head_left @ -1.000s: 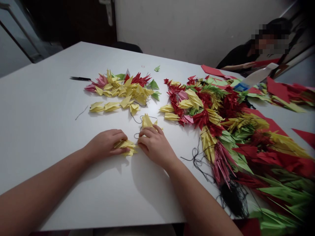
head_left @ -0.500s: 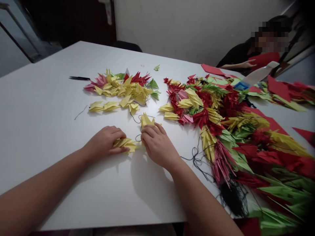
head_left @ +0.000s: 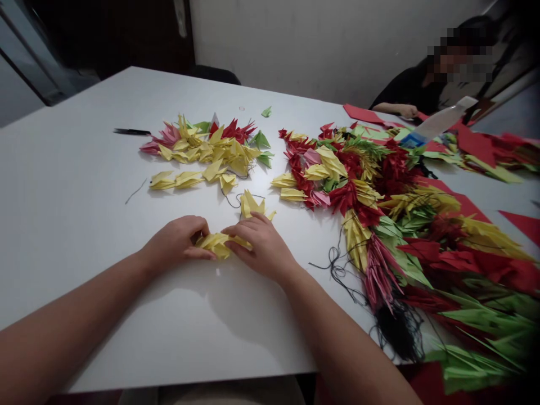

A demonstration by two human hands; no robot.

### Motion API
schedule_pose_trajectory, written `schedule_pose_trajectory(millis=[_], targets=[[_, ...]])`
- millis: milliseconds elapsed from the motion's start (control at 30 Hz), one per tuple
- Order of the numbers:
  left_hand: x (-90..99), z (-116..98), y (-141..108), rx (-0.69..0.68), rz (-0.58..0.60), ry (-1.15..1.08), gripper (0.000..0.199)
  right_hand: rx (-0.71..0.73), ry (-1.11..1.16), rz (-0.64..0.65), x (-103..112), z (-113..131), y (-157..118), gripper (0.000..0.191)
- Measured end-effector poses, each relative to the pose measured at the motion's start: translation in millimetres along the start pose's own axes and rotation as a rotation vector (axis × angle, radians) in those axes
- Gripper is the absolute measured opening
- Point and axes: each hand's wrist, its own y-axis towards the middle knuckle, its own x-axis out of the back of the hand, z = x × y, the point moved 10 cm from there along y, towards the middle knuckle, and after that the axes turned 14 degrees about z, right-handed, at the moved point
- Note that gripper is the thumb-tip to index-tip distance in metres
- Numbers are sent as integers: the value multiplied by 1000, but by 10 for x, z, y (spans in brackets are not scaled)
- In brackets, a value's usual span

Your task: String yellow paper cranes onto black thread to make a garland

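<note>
Near the middle of the white table (head_left: 105, 202), my left hand (head_left: 177, 239) is closed on the left end of some folded yellow paper pieces (head_left: 217, 245). My right hand (head_left: 259, 242) grips the right side of the same pieces, its fingertips close to those of my left hand. Just beyond the right hand stands another yellow folded piece (head_left: 250, 203), with dark thread beside it. Farther back is a cluster of yellow folded pieces (head_left: 206, 147) with pink, red and green ones around it.
Strings of red, yellow, green and pink folded paper (head_left: 358, 197) cover the right side, with tangled black thread (head_left: 399, 332). A clear bottle (head_left: 439, 124) lies tilted on paper. Dark scissors (head_left: 131, 131) lie back left. A person (head_left: 415, 90) sits at the far right.
My right hand has moved left onto the yellow pieces beside my left hand. The other person's hand has lowered, and the red paper it held up is no longer raised. The view has shifted slightly.
</note>
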Motion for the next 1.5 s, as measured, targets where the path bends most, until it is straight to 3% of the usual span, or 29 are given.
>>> schedule_pose_trajectory(millis=[167, 567, 967, 1200, 1300, 1433, 1500], targets=[[7, -24, 6, -25, -7, -9, 44, 121, -51, -134, 108, 126, -18, 14], [16, 53, -43, -30, 5, -181, 40, 126, 10, -159, 134, -53, -127, 15], [-10, -15, -10, -56, 3, -49, 50, 190, -103, -187, 22, 136, -87, 17], [-84, -204, -40, -237, 21, 111, 41, 211, -120, -146, -51, 180, -56, 15], [-105, -230, -55, -260, 17, 170, 35, 153, -69, -95, -35, 118, -54, 9], [-43, -200, -70, -229, -37, 228, 36, -26, 13, -39, 29, -77, -78, 31], [0, -195, -76, -221, -70, 262, 37, -112, -6, 19, 11, -159, -80, 30]])
